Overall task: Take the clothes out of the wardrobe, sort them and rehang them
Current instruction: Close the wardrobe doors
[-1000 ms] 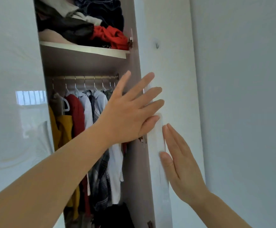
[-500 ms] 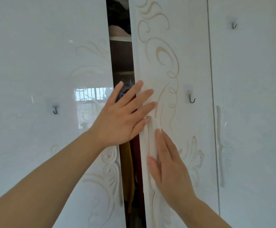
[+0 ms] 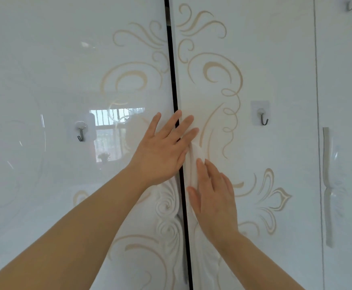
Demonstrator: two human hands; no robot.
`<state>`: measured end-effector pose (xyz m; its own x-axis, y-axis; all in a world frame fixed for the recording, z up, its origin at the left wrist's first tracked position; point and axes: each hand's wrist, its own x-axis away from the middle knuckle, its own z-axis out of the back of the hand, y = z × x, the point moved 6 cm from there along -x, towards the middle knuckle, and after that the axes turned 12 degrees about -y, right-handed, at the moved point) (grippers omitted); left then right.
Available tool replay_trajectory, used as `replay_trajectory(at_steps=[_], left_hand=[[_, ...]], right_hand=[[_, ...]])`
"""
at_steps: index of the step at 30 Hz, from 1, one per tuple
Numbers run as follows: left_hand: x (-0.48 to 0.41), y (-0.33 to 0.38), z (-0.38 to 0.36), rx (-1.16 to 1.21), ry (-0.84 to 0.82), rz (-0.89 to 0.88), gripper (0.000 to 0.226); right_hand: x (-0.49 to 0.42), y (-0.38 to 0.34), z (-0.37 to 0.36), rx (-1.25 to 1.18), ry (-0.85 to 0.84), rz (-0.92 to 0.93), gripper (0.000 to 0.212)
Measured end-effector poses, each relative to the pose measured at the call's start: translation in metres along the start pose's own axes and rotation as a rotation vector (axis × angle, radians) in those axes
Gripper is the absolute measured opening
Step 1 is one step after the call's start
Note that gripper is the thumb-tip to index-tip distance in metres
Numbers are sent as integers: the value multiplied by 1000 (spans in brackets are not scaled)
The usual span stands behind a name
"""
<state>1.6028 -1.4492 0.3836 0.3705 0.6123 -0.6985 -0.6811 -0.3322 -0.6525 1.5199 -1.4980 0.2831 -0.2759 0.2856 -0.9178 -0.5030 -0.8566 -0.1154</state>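
The left hand (image 3: 162,149) is laid flat with its fingers straight and slightly spread. Its palm is pressed against the left door (image 3: 66,59) of the wardrobe, and its fingertips reach across the dark gap (image 3: 174,80) onto the right door (image 3: 275,70). The right hand (image 3: 212,197) is held just below and to the right of it, with the fingers straight and close together. It is laid flat on the raised white handle (image 3: 194,160) at the right door's inner edge, with the thumb set beside the gap. Nothing is gripped by either hand.

The two glossy white doors, printed with beige scrollwork, are separated only by the narrow dark gap, which runs from top to bottom of the view. The clothes are hidden behind the doors and cannot be made out through the gap.

A small metal hook (image 3: 81,132) on a clear adhesive pad is fixed to the left door, next to a window reflection (image 3: 116,130). A matching hook (image 3: 263,119) is fixed to the right door. Further right, a third door (image 3: 349,80) is seen, fitted with a long white handle (image 3: 328,185).
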Motion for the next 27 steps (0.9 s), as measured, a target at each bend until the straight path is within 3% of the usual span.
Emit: replay_trajectory(at_steps=[4,12,18,22,27], left_hand=[[7,-9,-31,46,-50,55,46],[9,-14,-56,128,69,79,42],[8,-14,-58,134,86,83,42],[11,-11,-56,139,2,106,43],[15,-3,-52,233,-320,234,54]], right_hand=[[-14,1,-29,4,-13,-3,53],[-17,10,-61,39,152,51,44],[-18,15,-67,52,157,56,44],[-15,13,-62,28,45,12,49],[-13,15,-44,0,-337,3,57]])
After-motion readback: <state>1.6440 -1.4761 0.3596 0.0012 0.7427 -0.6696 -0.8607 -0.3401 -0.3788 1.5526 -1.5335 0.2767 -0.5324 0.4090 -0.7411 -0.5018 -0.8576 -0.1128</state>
